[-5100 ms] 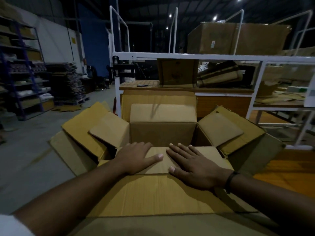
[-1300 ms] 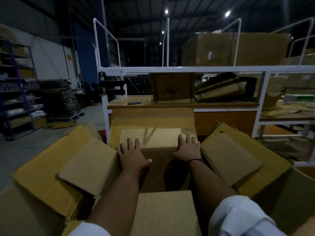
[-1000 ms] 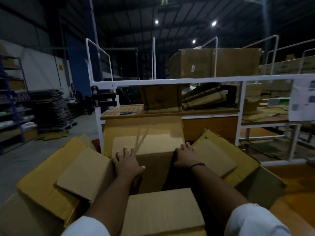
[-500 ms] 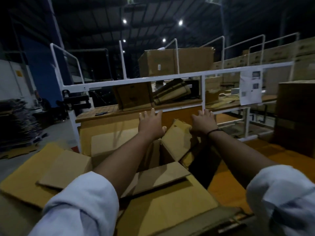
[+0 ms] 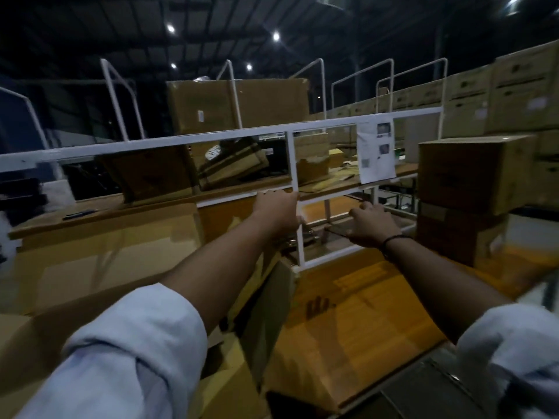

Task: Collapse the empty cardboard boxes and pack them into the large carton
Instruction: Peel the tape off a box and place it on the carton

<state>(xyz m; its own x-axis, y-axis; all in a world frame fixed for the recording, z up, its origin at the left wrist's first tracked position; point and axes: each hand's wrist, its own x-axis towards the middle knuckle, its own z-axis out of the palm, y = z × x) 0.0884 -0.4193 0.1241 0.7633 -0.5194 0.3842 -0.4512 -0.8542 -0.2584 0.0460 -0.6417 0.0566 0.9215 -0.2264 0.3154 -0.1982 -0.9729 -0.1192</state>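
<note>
Head view: your left hand (image 5: 278, 213) reaches far, fingers straight, empty. Your right hand (image 5: 373, 226) is nearer the dark flat cardboard sheet (image 5: 334, 229), which lies crosswise just left of it; I cannot tell its grip. The large open brown carton (image 5: 106, 252) sits near-left.

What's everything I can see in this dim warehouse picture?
Rack: one, white, across the middle.
Big box: one, brown, atop rack.
Shelf boxes: several, brown, inside rack.
Paper sheet: one, white, on rack's right.
Stacked boxes: two, brown, right of rack.
Box wall: many, brown, far right.
Large carton flaps: several, yellow-brown, foreground.
Ceiling lights: several, white, overhead.
Wristband: one, black, right wrist.
Hands: left hand and right hand, pale sleeves, stretched toward rack.
</note>
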